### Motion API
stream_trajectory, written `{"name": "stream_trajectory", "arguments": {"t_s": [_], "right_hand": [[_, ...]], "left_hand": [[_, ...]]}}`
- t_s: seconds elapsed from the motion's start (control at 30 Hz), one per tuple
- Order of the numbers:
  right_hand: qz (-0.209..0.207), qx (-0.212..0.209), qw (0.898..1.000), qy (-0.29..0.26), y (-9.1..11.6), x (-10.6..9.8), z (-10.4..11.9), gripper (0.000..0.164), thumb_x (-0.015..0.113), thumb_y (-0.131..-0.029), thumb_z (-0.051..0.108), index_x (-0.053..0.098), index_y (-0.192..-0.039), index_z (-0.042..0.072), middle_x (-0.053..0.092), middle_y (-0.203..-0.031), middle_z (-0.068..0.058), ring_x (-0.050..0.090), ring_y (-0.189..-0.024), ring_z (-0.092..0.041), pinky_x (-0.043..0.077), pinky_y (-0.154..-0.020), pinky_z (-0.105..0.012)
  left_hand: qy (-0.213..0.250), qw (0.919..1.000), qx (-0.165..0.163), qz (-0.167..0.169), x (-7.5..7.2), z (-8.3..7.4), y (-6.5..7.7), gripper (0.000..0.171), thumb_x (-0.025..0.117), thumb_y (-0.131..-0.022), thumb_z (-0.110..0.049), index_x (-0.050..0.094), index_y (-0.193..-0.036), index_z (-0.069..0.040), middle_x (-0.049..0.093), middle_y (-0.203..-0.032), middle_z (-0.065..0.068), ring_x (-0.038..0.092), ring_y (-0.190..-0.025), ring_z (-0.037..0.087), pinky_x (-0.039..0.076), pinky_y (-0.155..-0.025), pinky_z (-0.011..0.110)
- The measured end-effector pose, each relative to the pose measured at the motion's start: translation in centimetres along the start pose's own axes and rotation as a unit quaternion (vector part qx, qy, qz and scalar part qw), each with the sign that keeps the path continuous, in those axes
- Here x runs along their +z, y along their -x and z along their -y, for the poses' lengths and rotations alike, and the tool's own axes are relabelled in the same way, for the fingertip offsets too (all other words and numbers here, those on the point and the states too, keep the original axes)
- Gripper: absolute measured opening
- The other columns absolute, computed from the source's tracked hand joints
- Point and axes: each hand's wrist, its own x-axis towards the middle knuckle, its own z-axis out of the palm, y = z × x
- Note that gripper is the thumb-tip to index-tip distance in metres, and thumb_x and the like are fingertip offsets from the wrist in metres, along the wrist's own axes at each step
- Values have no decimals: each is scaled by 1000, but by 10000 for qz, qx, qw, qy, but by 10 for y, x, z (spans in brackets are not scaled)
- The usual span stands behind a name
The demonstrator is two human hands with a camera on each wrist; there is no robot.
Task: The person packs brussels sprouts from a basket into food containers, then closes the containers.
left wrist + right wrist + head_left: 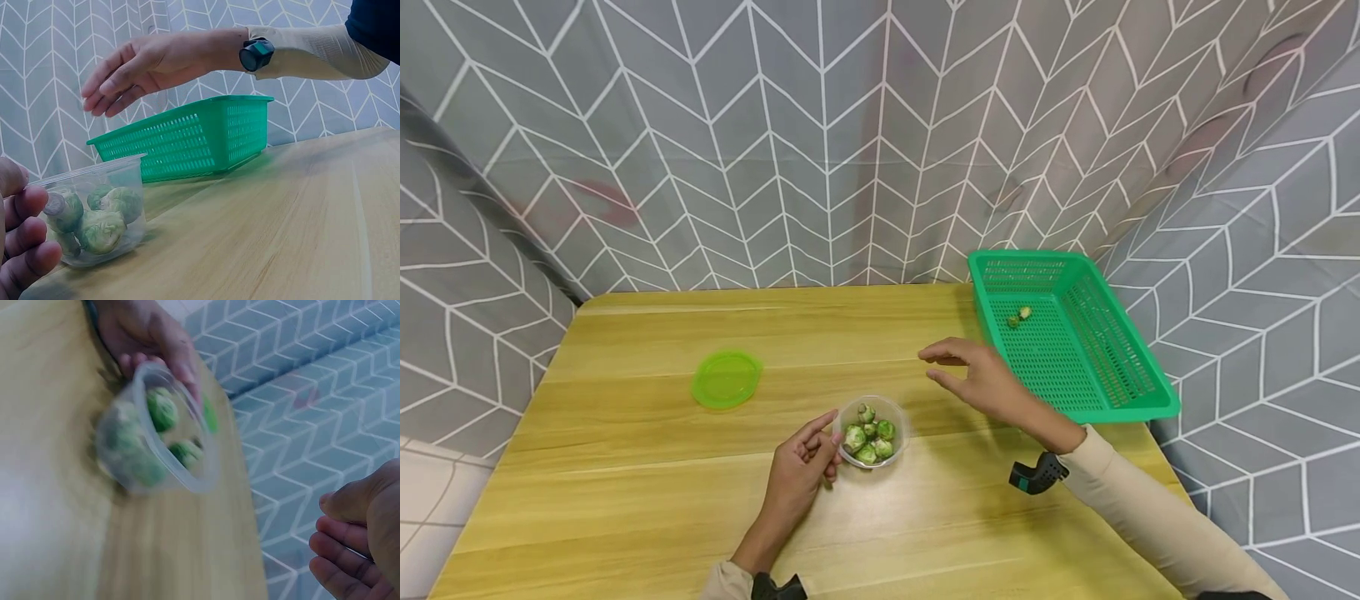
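A clear plastic container (901, 423) with several Brussels sprouts (867, 454) in it stands on the wooden table. My left hand (797, 471) pinches its rim from the left side, thumb and forefinger at the edge. To the right of the container, my right hand (973, 379) hovers above the table between it and a green basket (1060, 358). Nothing is in the right hand, and its fingers are loosely bent. Two small sprouts (1025, 312) lie inside the basket near its far left corner.
A round green lid (727, 380) lies flat on the table (625, 467), left of the container. Patterned grey curtains (850, 150) hang behind the table's far edge and along its right side. The basket stands at the table's right edge.
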Motion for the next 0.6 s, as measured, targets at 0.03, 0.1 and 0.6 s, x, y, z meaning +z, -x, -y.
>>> {"name": "stream_trajectory", "arguments": {"t_s": [0.03, 0.1, 0.6], "right_hand": [[-51, 75, 10000, -32, 0, -5, -2, 28, 75, -92, 9, 72, -120, 13, 70, -119, -1, 69, -109, -22, 58, -92, -41], [-148, 236, 9996, -74, 0, -13, -5, 27, 74, -93, 8, 71, -120, 13, 70, -120, -1, 69, -110, -22, 58, -92, -40], [-768, 681, 9941, 350, -2, -70, -42, 27, 72, -95, 12, 70, -122, 7, 72, -117, -11, 70, -104, -29, 59, -86, -43]], "left_hand": [[13, 10000, 4, 1, 0, 0, 0, 42, 70, -97, -23, 61, -137, -12, 64, -79, 26, 60, -55, 15, 54, -49, 30], [40, 10000, -2, 3, 0, 0, 0, 42, 70, -97, -23, 61, -137, -12, 64, -79, 25, 60, -56, 15, 54, -49, 29], [73, 9999, -70, -5, 0, -1, 0, 43, 70, -97, -23, 61, -137, -12, 64, -79, 25, 59, -56, 16, 54, -49, 29]]}}
